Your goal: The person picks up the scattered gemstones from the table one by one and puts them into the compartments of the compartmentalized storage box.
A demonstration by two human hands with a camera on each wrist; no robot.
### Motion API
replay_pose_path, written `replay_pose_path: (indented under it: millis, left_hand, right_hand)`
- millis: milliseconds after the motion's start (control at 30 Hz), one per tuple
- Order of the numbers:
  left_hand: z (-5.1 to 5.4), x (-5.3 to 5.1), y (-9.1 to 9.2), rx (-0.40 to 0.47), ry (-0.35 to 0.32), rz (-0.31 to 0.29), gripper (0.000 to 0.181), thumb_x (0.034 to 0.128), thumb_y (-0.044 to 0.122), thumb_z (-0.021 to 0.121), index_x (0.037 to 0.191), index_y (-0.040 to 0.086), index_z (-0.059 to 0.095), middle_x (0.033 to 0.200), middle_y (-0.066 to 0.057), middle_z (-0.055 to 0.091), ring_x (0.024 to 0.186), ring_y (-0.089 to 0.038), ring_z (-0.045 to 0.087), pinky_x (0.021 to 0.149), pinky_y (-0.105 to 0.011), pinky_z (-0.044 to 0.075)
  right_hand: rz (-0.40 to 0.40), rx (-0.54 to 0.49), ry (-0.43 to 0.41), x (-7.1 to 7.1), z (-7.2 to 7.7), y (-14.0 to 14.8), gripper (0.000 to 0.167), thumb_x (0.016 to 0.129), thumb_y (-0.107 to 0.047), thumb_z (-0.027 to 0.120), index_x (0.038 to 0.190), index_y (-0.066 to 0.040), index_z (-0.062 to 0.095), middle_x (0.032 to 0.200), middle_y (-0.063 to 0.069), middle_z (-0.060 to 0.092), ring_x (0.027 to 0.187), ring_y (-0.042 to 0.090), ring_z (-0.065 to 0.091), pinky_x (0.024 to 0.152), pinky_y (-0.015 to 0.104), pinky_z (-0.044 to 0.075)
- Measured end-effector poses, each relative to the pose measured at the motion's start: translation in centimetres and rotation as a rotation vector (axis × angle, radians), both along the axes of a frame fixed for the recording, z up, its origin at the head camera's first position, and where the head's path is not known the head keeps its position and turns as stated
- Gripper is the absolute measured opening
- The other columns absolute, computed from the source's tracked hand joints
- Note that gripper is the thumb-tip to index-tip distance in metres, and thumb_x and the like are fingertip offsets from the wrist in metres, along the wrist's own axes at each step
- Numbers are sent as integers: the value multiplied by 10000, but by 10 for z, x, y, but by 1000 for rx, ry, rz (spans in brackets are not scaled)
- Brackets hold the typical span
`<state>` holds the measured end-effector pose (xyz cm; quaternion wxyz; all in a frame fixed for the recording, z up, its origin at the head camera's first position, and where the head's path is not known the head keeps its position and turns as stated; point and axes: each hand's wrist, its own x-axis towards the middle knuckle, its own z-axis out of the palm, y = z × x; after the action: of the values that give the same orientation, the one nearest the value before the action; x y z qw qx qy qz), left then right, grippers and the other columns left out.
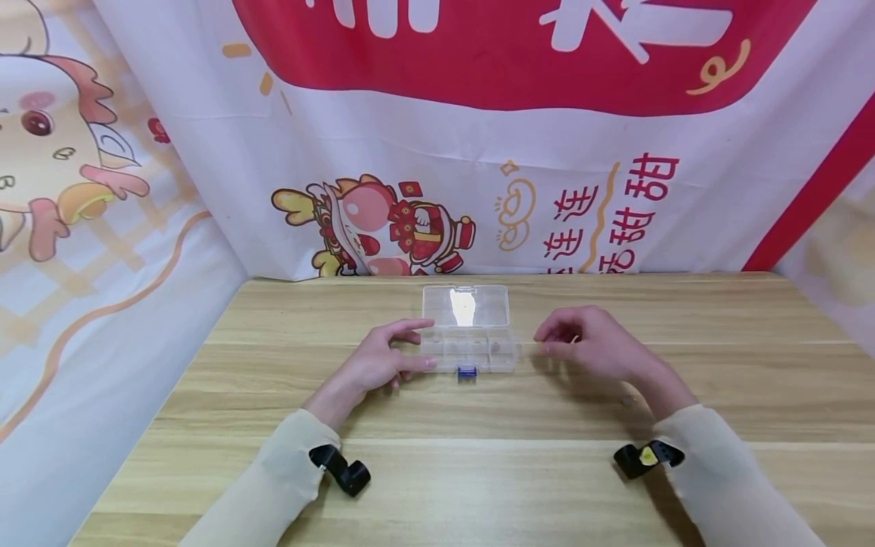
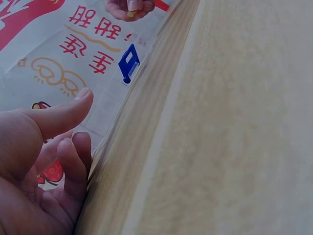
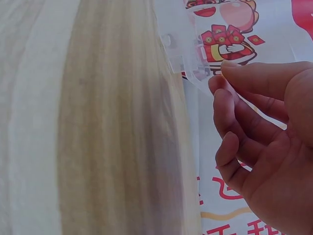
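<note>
A clear plastic compartment box (image 1: pixel 478 363) with a blue latch (image 1: pixel 467 373) lies on the table, its clear lid (image 1: pixel 437 306) tipped open toward the back. At the box's left end, my left hand (image 1: pixel 383 355) holds it with the index finger along the rear and the thumb at the front corner. My right hand (image 1: pixel 589 343) hovers just right of the box, thumb and index tip together. Between those tips, the left wrist view shows a small yellowish piece (image 2: pixel 131 13), too small to identify. Small bits (image 1: pixel 495 347) sit in a right-hand compartment.
The wooden table (image 1: pixel 437 486) meets a printed cloth backdrop (image 1: pixel 287 137) at its rear edge. Another printed cloth (image 1: pixel 137 319) hangs on the left. A faint clear bit (image 1: pixel 627 400) lies near the right wrist. Each sleeve carries a black wrist camera (image 1: pixel 354 477).
</note>
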<state>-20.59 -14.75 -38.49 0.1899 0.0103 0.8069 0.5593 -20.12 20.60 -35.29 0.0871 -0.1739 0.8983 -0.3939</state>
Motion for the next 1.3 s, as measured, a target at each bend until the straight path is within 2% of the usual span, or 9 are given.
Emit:
replay_pose_path:
  millis: [700,1033,1300]
  left_hand:
    - [-1,0,0,2,1,-2,682,870,243,895,1471,393,610,1447,-90,546,641,-143,568,490,-229,444]
    - [-3,-1,-1,1,6,2,696,857,244,905,1467,402,609,1439,-82,549,645,-143,573,492,-232,448]
    - [-3,-1,-1,0,6,8,696,850,231,909,1452,418,617,1433,-61,554,649,-148,581,494,-237,459]
  right_hand:
    - [-59,-9,-88,4,-6,-17,120,993,-208,753,1101,-157,768,1014,54,703,923,228,587,747,287,518]
    - [-26,-1,-52,5,-5,-20,96,996,-190,741,1083,-161,770,997,48,705,914,221,596,752,283,519]
    - [-16,3,-72,5,-5,-23,107,1006,-208,739,1101,-170,767,1007,41,697,928,219,582,750,292,509]
